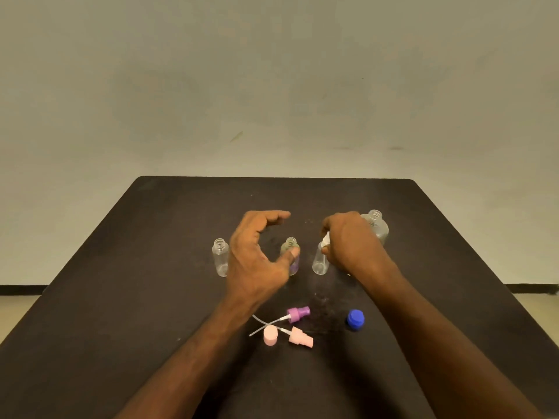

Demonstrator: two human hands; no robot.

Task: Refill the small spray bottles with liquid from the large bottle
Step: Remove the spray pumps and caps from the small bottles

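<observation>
At mid-desk (169,237), a white sprayer (326,239) is gripped by the right hand (351,243) atop an upright small bottle (320,261), apparently being screwed on. The left hand (257,255) is held released, fingers arched, thumb touching the middle bottle (291,246). The large bottle (376,225) stands uncapped just behind the right hand, toward the far edge.

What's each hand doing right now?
Left hand: open, holding nothing.
Right hand: gripping the white spray top on a small bottle.
</observation>
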